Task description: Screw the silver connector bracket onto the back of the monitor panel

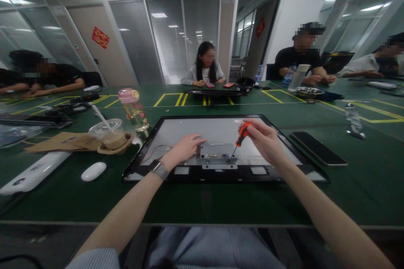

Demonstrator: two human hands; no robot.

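A monitor panel with a black frame lies on the green table, its grey metal back facing up. Fixed near its front edge is a metal box with video ports along the side toward me. My right hand grips the handle of an orange and black screwdriver, tilted so that its tip reaches the box's right front part by the blue port. Flat beside the box's left end rests my left hand, fingers stretched out and holding nothing. A watch is on the left wrist.
Left of the panel stand a pink-lidded bottle, an iced drink cup in a cardboard holder, a white earbud case and a white device. A black phone lies to the right. Several people sit around the table.
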